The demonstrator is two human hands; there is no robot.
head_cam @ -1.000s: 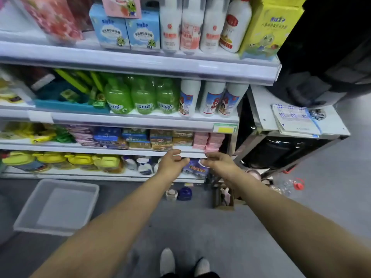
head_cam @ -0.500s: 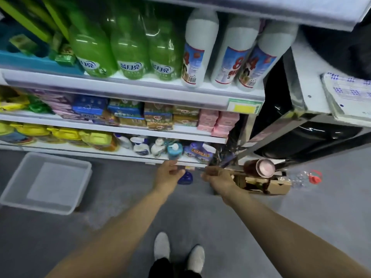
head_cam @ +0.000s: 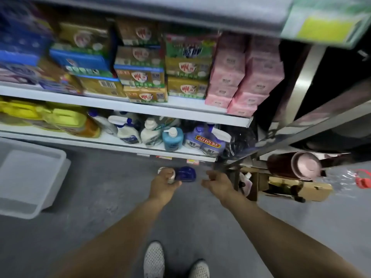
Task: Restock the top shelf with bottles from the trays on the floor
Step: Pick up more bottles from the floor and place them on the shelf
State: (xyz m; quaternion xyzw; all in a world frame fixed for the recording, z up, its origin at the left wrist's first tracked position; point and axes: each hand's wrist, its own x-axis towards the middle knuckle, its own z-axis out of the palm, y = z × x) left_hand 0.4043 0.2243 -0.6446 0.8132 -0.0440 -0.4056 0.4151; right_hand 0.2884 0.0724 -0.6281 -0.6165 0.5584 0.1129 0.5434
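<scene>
Left hand: I am seeing the left hand (head_cam: 163,184) reaching down to the floor, its fingers curling around a small white bottle (head_cam: 169,174); contact looks made, though blur is keeping me from judging how firm the hold is.
Right hand: the right hand (head_cam: 217,182) is hovering just beside it, fingers loosely bent, holding nothing.
Task items: the white bottle and a dark blue bottle (head_cam: 186,173) are standing on the bare floor (head_cam: 112,197) in front of the bottom shelf (head_cam: 112,144), touching or nearly so; the clear tray (head_cam: 30,177) is lying well apart to the left.
Risk, knock-over: I am judging that lifting the white bottle could be tipping the blue one, since they sit so close.
Risk, slip: a shallow hold from above may be letting the bottle drop on the way up.
Risk, collision: the metal frame (head_cam: 301,135) is crowding the right hand; a quick rise could be catching it.
</scene>
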